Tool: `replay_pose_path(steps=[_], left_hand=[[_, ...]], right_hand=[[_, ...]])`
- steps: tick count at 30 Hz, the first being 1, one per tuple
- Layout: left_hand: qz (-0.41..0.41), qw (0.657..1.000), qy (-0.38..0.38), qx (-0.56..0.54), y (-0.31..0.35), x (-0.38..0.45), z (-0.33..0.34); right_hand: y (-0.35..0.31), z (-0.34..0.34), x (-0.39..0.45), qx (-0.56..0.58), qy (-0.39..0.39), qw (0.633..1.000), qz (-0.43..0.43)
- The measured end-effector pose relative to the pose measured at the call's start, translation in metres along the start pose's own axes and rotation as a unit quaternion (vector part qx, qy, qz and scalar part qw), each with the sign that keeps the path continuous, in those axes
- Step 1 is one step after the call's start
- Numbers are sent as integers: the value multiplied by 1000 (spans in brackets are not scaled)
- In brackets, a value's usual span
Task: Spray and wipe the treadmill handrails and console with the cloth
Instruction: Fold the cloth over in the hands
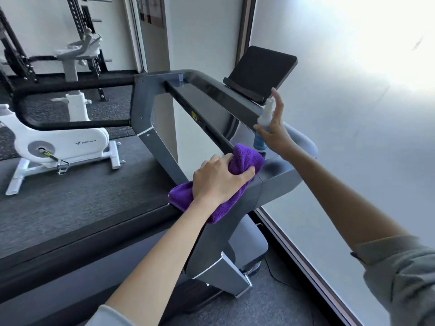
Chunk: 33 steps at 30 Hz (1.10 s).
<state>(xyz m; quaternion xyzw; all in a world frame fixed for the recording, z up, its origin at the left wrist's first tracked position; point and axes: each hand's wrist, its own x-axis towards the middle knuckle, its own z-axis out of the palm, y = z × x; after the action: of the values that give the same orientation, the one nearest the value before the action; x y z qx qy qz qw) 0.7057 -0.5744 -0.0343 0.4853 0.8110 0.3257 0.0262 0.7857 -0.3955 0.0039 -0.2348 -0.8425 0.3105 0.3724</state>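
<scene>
The left hand point(219, 178) presses a soft purple microfibre cloth point(244, 158) onto the treadmill's near grey handrail point(270, 182), fingers clenched into its folds; it looks limp, best gripped bunched. Just right, the right hand point(274, 135) loosely grasps a light, slippery-looking blue plastic spray bottle point(261, 137).

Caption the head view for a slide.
Left hand presses purple cloth on the treadmill handrail; right hand holds spray bottle beside the console.

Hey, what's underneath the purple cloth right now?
The purple cloth lies over the treadmill's near handrail, where it joins the grey console frame, pressed down by the left hand. The rail surface directly beneath is covered, so its condition can't be seen.
</scene>
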Motion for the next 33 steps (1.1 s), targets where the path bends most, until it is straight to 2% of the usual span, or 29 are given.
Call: replay_pose_path(steps=[5,12,14,18,20,22,25,28,30,33], left_hand=[[8,1000,8,0,0,0,-1],[14,1000,13,-8,1,-2,-2],[11,1000,11,-13,0,-2,-2],[0,998,29,-64,-1,-4,-4],[-12,991,48,-126,0,-6,-7],[-38,966,80,-242,3,-8,-18],[-71,898,118,-417,13,-10,-43],[-54,838,75,-538,33,-15,-65],[-37,813,15,-581,49,-18,-75],[-29,748,-122,-652,70,-25,-74]], right_hand=[[6,5,3,17,0,998,53],[10,8,5,-19,40,998,35],[6,7,-3,-23,80,996,32],[-10,0,-29,-37,216,976,-2],[-17,-4,-44,15,206,978,11],[-27,-7,-60,124,128,983,35],[-38,-10,-82,238,-40,969,45],[-52,-12,-104,280,-164,945,39],[-64,-13,-117,276,-172,945,36],[-86,-23,-137,275,-67,958,55]])
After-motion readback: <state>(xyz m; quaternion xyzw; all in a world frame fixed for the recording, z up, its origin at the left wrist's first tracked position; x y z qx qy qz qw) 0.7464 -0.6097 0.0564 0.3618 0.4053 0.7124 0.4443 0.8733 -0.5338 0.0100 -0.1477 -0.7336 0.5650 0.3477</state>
